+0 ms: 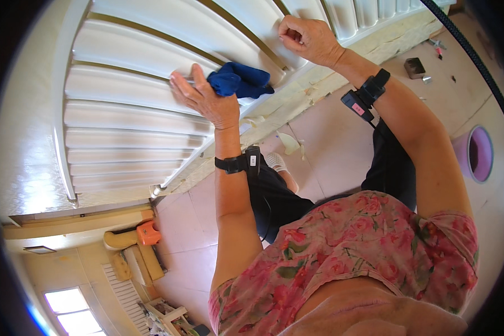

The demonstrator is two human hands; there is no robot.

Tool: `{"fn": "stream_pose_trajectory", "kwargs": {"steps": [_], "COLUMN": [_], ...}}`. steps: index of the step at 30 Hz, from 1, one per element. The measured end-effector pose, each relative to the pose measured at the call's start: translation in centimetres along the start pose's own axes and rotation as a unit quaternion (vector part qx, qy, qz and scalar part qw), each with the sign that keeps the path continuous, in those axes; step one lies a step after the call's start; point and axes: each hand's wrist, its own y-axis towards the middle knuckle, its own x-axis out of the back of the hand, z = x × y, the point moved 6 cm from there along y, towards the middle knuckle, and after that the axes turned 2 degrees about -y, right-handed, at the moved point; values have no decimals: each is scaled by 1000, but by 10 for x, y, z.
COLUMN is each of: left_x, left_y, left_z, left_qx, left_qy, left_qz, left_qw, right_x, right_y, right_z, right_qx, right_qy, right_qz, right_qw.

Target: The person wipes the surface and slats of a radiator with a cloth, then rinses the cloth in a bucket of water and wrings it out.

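A white ribbed radiator (138, 82) stands against the wall before me. My left hand (208, 96) rests on its columns with the fingers spread. A dark blue cloth (241, 80) lies bunched beside the thumb of this hand, against the radiator's lower part; whether the thumb grips it cannot be seen. My right hand (311, 40) is at the radiator further right, with its fingers curled in. A small pale bit shows between those fingers, too small to name.
On the tiled floor are a pinkish-purple bucket (483, 153) at the right, a small dark open box (414, 68), a tool with a red part (439, 51) and peeled pale scraps (289, 143). A yellow sofa (151, 260) and an orange stool (149, 233) stand at lower left.
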Motion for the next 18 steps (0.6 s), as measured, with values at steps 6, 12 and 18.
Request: {"fn": "stream_pose_trajectory", "kwargs": {"steps": [6, 12, 18], "left_x": [-24, -14, 17], "left_y": [-42, -40, -16], "left_z": [-21, -19, 19], "left_qx": [36, 23, 25], "left_qy": [-37, -69, -9], "left_qz": [78, 53, -56], "left_qw": [996, 996, 998], "right_x": [-2, 5, 2], "right_y": [-4, -1, -1], "right_z": [-7, 1, 1], "right_qx": [25, -27, -33], "right_qy": [13, 45, 12], "right_qz": [-44, -30, -50], "right_qw": [999, 998, 998]}}
